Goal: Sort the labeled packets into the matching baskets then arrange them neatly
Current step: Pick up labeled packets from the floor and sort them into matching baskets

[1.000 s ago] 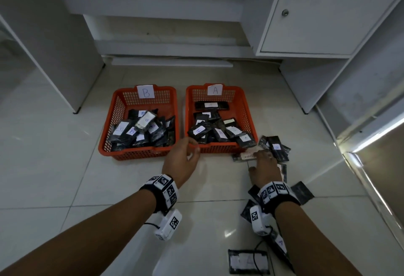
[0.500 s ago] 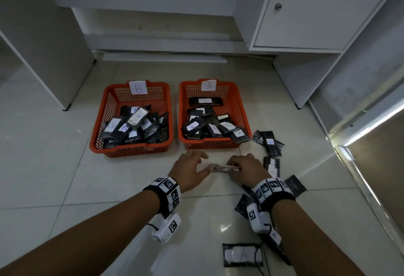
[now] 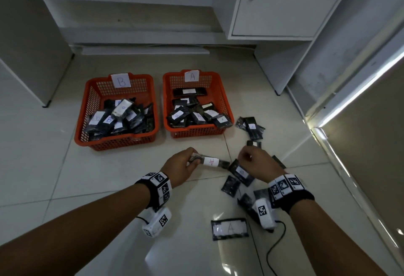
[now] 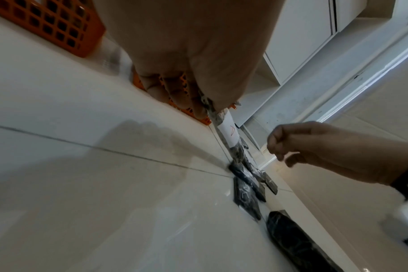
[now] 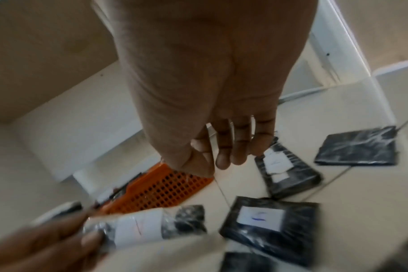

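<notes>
My left hand [image 3: 190, 160] pinches one end of a dark packet with a white "A" label [image 3: 210, 161], held level above the floor tiles in front of the baskets. The left wrist view shows my thumb and fingers clamped on the packet [image 4: 228, 133]. My right hand [image 3: 246, 158] hovers just right of the packet's free end, fingers loosely curled and holding nothing; the right wrist view shows these fingers [image 5: 223, 156] bare. The orange basket marked A [image 3: 196, 132] and the orange basket marked B [image 3: 118, 142] each hold a heap of packets.
Loose packets lie on the floor at the right: a small pile [image 3: 253, 127] beside basket A, one [image 3: 241, 173] under my right hand, and an "A" packet [image 3: 229, 228] close to me. White cabinets stand behind and to the right. A cable trails from my right wrist.
My right hand lifted a packet off the floor and passed it to my left hand. The right hand has now let go and drawn slightly right.
</notes>
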`<state>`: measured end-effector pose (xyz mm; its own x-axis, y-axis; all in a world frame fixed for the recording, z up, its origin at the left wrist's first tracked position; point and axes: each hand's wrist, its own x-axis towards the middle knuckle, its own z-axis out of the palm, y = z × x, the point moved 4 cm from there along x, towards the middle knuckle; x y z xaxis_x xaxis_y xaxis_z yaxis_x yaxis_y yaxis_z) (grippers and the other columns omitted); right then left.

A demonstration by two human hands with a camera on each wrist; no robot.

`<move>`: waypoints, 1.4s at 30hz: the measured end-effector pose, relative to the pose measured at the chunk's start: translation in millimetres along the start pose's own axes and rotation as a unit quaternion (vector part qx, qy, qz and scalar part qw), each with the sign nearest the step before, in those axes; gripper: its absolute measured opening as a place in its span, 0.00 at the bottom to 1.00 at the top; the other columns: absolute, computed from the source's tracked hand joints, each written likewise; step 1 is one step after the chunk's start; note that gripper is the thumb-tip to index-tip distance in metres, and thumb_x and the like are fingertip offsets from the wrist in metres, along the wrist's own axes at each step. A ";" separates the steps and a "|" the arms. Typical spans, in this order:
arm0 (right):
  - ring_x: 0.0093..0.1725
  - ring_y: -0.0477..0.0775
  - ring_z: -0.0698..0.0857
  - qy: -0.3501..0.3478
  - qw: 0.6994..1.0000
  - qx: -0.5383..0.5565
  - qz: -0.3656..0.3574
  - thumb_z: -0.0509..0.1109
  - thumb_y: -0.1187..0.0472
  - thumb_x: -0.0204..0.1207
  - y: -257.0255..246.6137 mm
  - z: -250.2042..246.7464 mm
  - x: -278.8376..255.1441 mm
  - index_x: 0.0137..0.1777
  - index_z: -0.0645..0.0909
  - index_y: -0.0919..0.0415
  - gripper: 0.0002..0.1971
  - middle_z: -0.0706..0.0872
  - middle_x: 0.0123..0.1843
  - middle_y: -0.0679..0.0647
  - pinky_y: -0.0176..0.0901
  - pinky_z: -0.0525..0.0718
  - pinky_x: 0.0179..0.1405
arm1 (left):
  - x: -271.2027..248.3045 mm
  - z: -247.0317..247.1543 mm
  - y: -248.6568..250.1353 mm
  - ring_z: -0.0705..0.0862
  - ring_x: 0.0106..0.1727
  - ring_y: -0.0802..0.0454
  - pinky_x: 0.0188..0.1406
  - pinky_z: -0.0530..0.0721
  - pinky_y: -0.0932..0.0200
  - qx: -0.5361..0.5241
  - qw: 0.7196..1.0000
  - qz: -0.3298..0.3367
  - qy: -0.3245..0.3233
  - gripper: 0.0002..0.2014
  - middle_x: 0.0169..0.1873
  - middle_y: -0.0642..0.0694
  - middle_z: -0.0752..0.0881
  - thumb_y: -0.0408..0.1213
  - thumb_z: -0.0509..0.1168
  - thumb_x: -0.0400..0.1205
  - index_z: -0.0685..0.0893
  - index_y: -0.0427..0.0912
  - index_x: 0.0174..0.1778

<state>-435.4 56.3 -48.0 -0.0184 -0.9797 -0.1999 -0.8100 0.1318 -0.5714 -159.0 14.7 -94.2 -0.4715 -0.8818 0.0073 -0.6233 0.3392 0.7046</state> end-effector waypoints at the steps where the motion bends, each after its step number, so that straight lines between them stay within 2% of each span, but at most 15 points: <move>1: 0.46 0.52 0.87 -0.015 0.999 -0.048 0.017 0.73 0.55 0.79 6.8 3.4 -10.3 0.42 0.82 0.51 0.05 0.86 0.45 0.48 0.44 0.84 0.44 | -3.6 1.0 -0.5 0.80 0.38 0.61 0.33 0.72 0.60 -0.001 1.000 -0.002 -0.004 0.02 0.40 0.57 0.83 0.46 0.65 0.88 0.79 0.53 0.54; 4: 0.46 0.52 0.86 -0.132 0.973 -0.176 0.073 0.73 0.44 0.72 28.4 29.3 -41.9 0.46 0.80 0.50 0.12 0.85 0.47 0.49 0.48 0.87 0.47 | -14.9 3.7 -2.0 0.81 0.38 0.58 0.35 0.76 0.56 0.001 1.000 -0.006 -0.015 0.03 0.39 0.56 0.84 0.45 0.65 0.88 0.79 0.52 0.53; 6: 0.47 0.50 0.86 -0.189 0.962 -0.169 0.104 0.74 0.40 0.72 36.2 47.0 -58.3 0.49 0.80 0.51 0.16 0.87 0.48 0.50 0.47 0.88 0.49 | -22.2 3.6 -1.9 0.81 0.39 0.56 0.37 0.78 0.55 0.004 1.000 -0.008 -0.024 0.03 0.39 0.55 0.84 0.45 0.65 0.88 0.79 0.52 0.54; 10: 0.45 0.49 0.88 -0.193 0.964 -0.150 0.108 0.74 0.42 0.75 32.1 61.1 -72.2 0.43 0.84 0.56 0.17 0.88 0.44 0.51 0.44 0.85 0.44 | -30.2 3.6 -4.8 0.82 0.39 0.57 0.38 0.80 0.55 -0.004 0.999 -0.024 -0.038 0.03 0.40 0.56 0.85 0.46 0.65 0.88 0.80 0.53 0.54; 13: 0.47 0.49 0.88 -0.209 0.971 -0.081 0.082 0.71 0.41 0.81 15.2 60.5 -76.3 0.43 0.84 0.51 0.14 0.89 0.46 0.52 0.45 0.83 0.46 | -32.4 -0.5 -4.1 0.84 0.38 0.57 0.37 0.80 0.56 -0.030 0.998 -0.040 -0.030 0.03 0.40 0.55 0.87 0.47 0.65 0.88 0.81 0.54 0.54; 16: 0.55 0.45 0.87 -0.144 0.985 0.080 0.057 0.73 0.42 0.84 -11.6 47.4 -73.5 0.55 0.85 0.46 0.10 0.89 0.54 0.46 0.42 0.83 0.52 | -33.7 -12.2 -3.2 0.83 0.36 0.59 0.33 0.77 0.63 -0.063 0.997 -0.051 -0.013 0.02 0.40 0.55 0.87 0.46 0.65 0.88 0.82 0.55 0.54; 18: 0.55 0.49 0.90 -0.080 0.978 0.180 0.061 0.75 0.44 0.83 -28.6 38.0 -66.4 0.57 0.87 0.47 0.10 0.92 0.53 0.47 0.47 0.86 0.55 | -34.4 -25.0 -6.4 0.82 0.34 0.61 0.31 0.76 0.66 -0.076 0.995 -0.059 0.001 0.02 0.39 0.55 0.87 0.45 0.65 0.88 0.82 0.55 0.54; 20: 0.51 0.52 0.92 -0.031 0.959 0.273 0.076 0.77 0.49 0.83 -43.3 31.8 -59.2 0.57 0.88 0.49 0.08 0.94 0.52 0.50 0.48 0.90 0.49 | -35.6 -39.8 -12.7 0.81 0.32 0.62 0.29 0.75 0.68 -0.087 0.993 -0.073 0.023 0.01 0.37 0.54 0.86 0.44 0.65 0.88 0.82 0.54 0.53; 22: 0.48 0.53 0.93 -0.001 0.937 0.340 0.084 0.77 0.53 0.84 -60.3 25.6 -54.1 0.60 0.88 0.51 0.08 0.95 0.52 0.54 0.40 0.88 0.39 | -38.6 -55.6 -20.1 0.81 0.32 0.62 0.29 0.75 0.67 -0.096 0.990 -0.085 0.051 0.01 0.36 0.54 0.86 0.44 0.66 0.88 0.82 0.53 0.51; 23: 0.49 0.56 0.94 0.006 0.923 0.376 0.081 0.76 0.55 0.85 -67.9 23.7 -51.4 0.61 0.88 0.53 0.08 0.95 0.53 0.57 0.41 0.89 0.40 | -41.2 -63.3 -23.9 0.81 0.31 0.62 0.29 0.75 0.66 -0.101 0.989 -0.092 0.063 0.01 0.35 0.52 0.86 0.43 0.66 0.87 0.82 0.53 0.50; 25: 0.53 0.62 0.95 0.007 0.893 0.445 0.068 0.74 0.59 0.86 -83.5 22.1 -47.0 0.64 0.88 0.58 0.10 0.94 0.54 0.62 0.51 0.94 0.48 | -47.0 -77.5 -31.6 0.80 0.31 0.62 0.29 0.75 0.63 -0.104 0.986 -0.105 0.080 0.01 0.35 0.52 0.85 0.42 0.66 0.87 0.82 0.52 0.50; 29: 0.56 0.64 0.94 0.023 0.881 0.470 0.051 0.73 0.61 0.87 -99.4 25.5 -36.1 0.64 0.89 0.59 0.09 0.94 0.56 0.64 0.59 0.94 0.55 | -58.0 -98.3 -39.7 0.79 0.32 0.62 0.29 0.73 0.64 -0.102 0.982 -0.119 0.101 0.05 0.35 0.53 0.84 0.41 0.66 0.87 0.80 0.54 0.46; 34: 0.54 0.63 0.94 0.048 0.877 0.477 0.044 0.76 0.59 0.85 -108.6 30.9 -28.4 0.60 0.88 0.62 0.09 0.94 0.54 0.64 0.60 0.94 0.53 | -64.6 -116.0 -38.3 0.79 0.34 0.61 0.30 0.70 0.65 -0.092 0.979 -0.127 0.132 0.06 0.36 0.55 0.83 0.40 0.66 0.88 0.80 0.49 0.45; 38: 0.49 0.62 0.92 0.087 0.849 0.517 0.069 0.76 0.63 0.83 -111.4 31.6 -21.5 0.53 0.82 0.67 0.07 0.92 0.54 0.70 0.54 0.92 0.46 | -64.1 -123.1 -37.0 0.85 0.44 0.57 0.39 0.79 0.57 -0.114 0.975 -0.119 0.147 0.06 0.45 0.53 0.88 0.43 0.64 0.89 0.83 0.45 0.54; 42: 0.47 0.60 0.93 0.105 0.831 0.543 0.059 0.73 0.68 0.83 -116.9 28.9 -16.0 0.54 0.77 0.64 0.07 0.91 0.54 0.68 0.57 0.94 0.50 | -61.7 -128.5 -36.0 0.87 0.49 0.53 0.48 0.85 0.51 -0.108 0.973 -0.111 0.173 0.09 0.49 0.49 0.88 0.46 0.63 0.89 0.82 0.45 0.56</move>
<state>-323.4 60.9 -0.9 -0.2541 -0.9399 -0.2280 0.2082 0.1771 -0.9619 -27.3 14.8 -28.8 -0.0780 -0.9957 0.0500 -0.5227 0.0836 0.8484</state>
